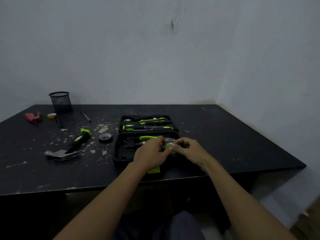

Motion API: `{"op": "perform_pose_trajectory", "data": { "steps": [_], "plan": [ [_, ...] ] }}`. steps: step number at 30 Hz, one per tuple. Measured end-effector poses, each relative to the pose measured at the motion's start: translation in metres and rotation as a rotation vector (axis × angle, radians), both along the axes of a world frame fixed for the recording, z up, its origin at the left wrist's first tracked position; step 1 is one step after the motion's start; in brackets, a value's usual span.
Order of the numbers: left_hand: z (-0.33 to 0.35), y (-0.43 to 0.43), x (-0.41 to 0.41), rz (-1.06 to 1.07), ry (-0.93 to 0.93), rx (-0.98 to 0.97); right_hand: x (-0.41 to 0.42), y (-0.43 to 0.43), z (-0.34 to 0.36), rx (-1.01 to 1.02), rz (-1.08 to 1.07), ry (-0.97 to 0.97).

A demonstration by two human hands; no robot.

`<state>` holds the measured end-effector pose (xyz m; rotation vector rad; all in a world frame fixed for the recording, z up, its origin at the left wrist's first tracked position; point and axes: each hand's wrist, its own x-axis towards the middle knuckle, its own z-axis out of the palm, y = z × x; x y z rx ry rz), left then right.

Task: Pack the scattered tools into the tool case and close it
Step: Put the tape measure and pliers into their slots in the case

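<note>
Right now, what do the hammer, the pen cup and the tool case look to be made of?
Hammer: bright, shiny head, likely polished steel; matte black-and-green grip, probably rubber or plastic. Pen cup: see-through black grid, apparently wire mesh. Tool case: dull black shell with moulded recesses, probably plastic.

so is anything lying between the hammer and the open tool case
Only the black tape roll lies in that gap, beside the case's left wall. The green-handled claw hammer rests left of the open black tool case; both hands are busy inside the case.
</note>
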<state>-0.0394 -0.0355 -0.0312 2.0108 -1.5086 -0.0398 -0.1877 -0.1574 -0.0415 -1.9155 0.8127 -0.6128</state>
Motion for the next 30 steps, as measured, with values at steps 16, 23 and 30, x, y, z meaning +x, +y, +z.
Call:
{"op": "perform_pose_trajectory", "data": {
  "steps": [16,23,30],
  "plan": [
    [-0.005,-0.020,0.006,-0.044,0.207,0.105,-0.001,-0.007,-0.017,-0.181,0.023,0.060],
    [0.001,-0.007,-0.001,-0.028,0.140,0.085,-0.002,0.004,-0.016,-0.199,-0.108,0.063],
    [-0.027,0.004,-0.024,0.128,-0.524,-0.145,0.000,0.008,-0.021,-0.254,-0.181,0.035]
  ]
}}
